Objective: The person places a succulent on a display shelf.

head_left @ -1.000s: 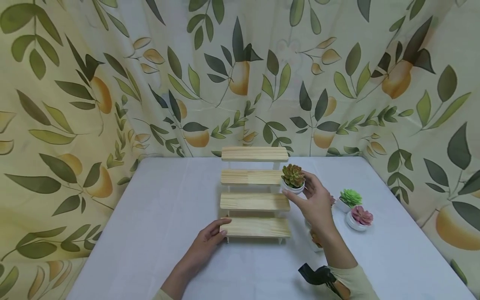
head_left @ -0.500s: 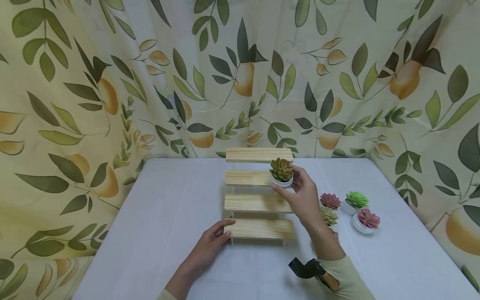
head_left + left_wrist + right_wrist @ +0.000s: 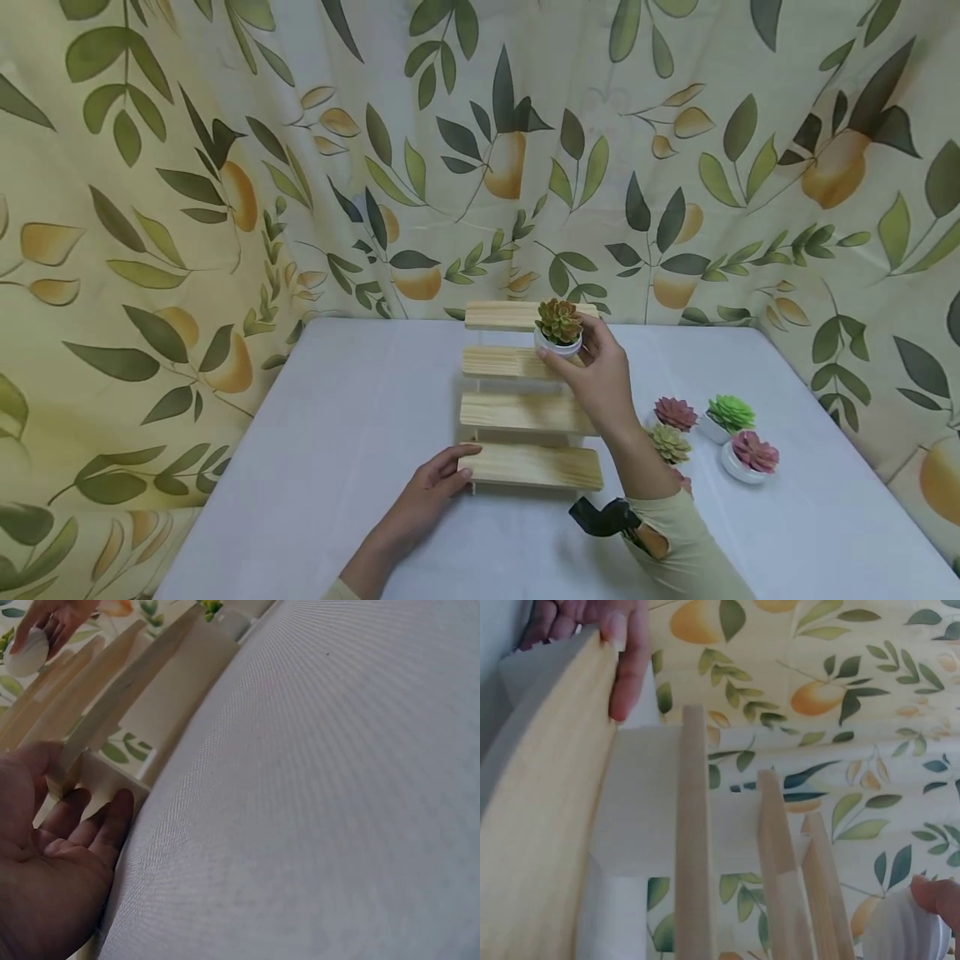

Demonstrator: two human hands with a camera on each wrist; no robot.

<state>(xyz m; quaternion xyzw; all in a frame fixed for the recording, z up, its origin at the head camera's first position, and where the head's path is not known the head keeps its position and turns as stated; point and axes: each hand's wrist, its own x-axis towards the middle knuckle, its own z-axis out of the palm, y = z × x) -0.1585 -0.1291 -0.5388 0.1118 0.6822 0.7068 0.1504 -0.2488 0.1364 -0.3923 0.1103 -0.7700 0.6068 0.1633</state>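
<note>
A tiered wooden display stand (image 3: 532,412) with pale plank shelves and white supports stands mid-table. My left hand (image 3: 431,492) grips the left end of its lowest plank, fingers curled around the edge and under it in the left wrist view. My right hand (image 3: 603,379) pinches the white pot of a green-brown artificial succulent (image 3: 558,321) between thumb and fingers. The plant is upright and overlaps the right part of the top two planks in the head view. In the right wrist view the ribbed white pot (image 3: 904,934) appears beside the upper planks.
Right of the stand are several potted succulents: a bright green one (image 3: 731,412), a pink one (image 3: 754,451), a dark red one (image 3: 676,412) and a pale green one (image 3: 670,443). My right forearm partly hides another. A leaf-and-fruit patterned curtain (image 3: 360,75) hangs behind the white-covered table (image 3: 315,467).
My right hand has carried the potted succulent leftward and up, from beside the stand's right edge to in front of the upper planks. The left hand keeps its grip on the lowest plank.
</note>
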